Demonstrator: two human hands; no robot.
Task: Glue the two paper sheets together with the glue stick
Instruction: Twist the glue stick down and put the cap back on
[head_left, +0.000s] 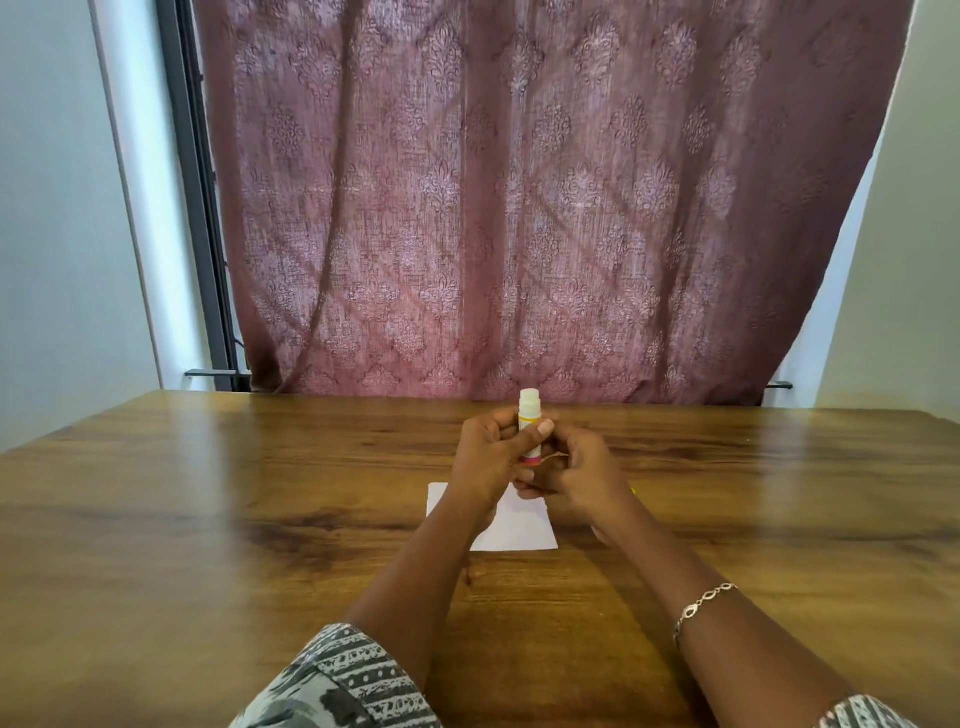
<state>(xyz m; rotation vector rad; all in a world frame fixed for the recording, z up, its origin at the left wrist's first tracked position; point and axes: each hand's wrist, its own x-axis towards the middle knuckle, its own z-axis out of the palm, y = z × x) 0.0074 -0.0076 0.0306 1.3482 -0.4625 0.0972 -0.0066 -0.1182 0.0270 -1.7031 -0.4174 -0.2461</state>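
- The left hand (491, 452) is wrapped around the body of the glue stick (530, 423), thumb pressed across the front, holding it upright above the paper
- The right hand (576, 475) is cupped at the base of the glue stick, fingers curled in; it seems to pinch the twist knob, though the contact itself is hidden
- The white top of the glue stick looks uncapped, so the step in hand is probably winding the glue up; I would turn the base only a little, since a long column smears and snaps
- Keep the left grip firm so only the base turns
- The white paper (519, 525) lies flat on the wooden table (208, 519) directly beneath the glue stick, partly covered by both hands; whether it is one sheet or two stacked I cannot tell
- Next the glue stick should come straight down onto that paper
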